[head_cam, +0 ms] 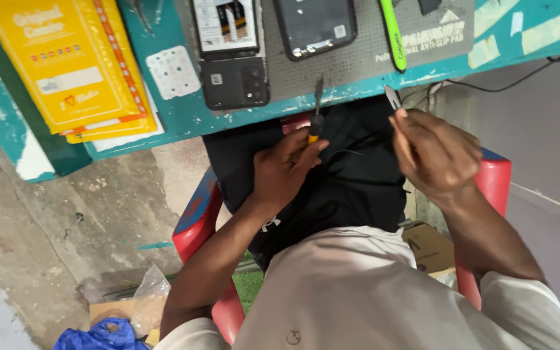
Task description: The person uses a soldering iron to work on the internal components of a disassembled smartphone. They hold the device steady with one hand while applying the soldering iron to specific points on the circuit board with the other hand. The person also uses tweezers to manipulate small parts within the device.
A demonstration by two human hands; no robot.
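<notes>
Left hand [284,170]: fingers clamped on a small screwdriver [316,115] with a yellow handle, held upright over the lap, just below the teal desk [183,113] edge. Right hand [437,154]: fingers closed on a thin metal blade [393,97], tip touching the desk edge.

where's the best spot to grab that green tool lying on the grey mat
Take the green tool around its middle, pinching across its narrow width from above. It lies flat on the grey mat, long and slim, running toward the table edge, with bare mat on both sides. Its upper end is cut off from view.
</notes>
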